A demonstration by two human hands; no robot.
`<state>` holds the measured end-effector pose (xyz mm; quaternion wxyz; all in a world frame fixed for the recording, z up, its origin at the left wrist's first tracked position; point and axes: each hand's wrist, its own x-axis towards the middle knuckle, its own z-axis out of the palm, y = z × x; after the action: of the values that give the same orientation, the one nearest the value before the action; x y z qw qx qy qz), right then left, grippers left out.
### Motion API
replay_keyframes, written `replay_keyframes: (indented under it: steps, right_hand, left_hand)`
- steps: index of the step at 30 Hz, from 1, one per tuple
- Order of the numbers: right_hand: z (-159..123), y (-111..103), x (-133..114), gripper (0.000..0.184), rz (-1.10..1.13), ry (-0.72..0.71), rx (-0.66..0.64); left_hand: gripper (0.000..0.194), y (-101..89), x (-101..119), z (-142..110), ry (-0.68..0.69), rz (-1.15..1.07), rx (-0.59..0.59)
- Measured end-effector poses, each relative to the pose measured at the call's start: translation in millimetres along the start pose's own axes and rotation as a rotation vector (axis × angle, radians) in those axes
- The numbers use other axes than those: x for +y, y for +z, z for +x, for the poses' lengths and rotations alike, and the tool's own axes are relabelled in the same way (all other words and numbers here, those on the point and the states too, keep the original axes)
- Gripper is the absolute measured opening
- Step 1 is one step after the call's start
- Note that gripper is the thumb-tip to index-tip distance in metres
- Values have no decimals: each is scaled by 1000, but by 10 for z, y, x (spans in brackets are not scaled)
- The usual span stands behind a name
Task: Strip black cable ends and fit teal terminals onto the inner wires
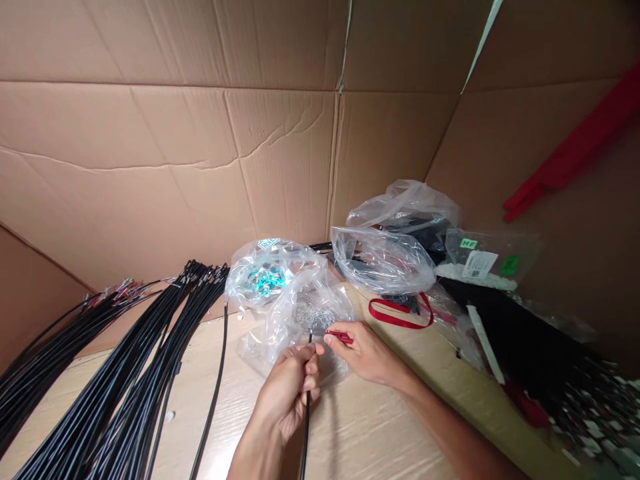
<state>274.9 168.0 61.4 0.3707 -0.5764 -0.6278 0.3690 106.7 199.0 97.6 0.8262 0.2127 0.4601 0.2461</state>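
Left hand is closed around a black cable, lower center, its tip rising just above the fist. Right hand is pinching a red wire near that tip. A clear bag is lying beneath them on the wooden table; cable bundles are fanning across lower left.

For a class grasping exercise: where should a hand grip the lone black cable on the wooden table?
Grip the lone black cable mid-length, from above, on the left hand's side. It lies thin and separate from the bundled black cables on the flat wooden table, so a pinch there should work.
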Motion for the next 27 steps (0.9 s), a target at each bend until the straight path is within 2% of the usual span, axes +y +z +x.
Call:
replay_keyframes:
  steps: [8, 20, 24, 27]
  right_hand:
    - [14, 19, 4, 31, -20, -1, 12]
    - [19, 9, -19, 34, -58, -1, 21]
    - [-12, -25, -25, 36, -31, 6, 52]
    - [-47, -55, -21, 33, -6, 7, 79]
  left_hand:
    - [3, -6, -20, 21, -3, -9, 14]
    - [13, 15, -23, 11, 5, 15, 63]
    - [3, -35, -53, 32, 55, 35, 28]
    - [13, -79, -96, 40, 114, 57, -25]
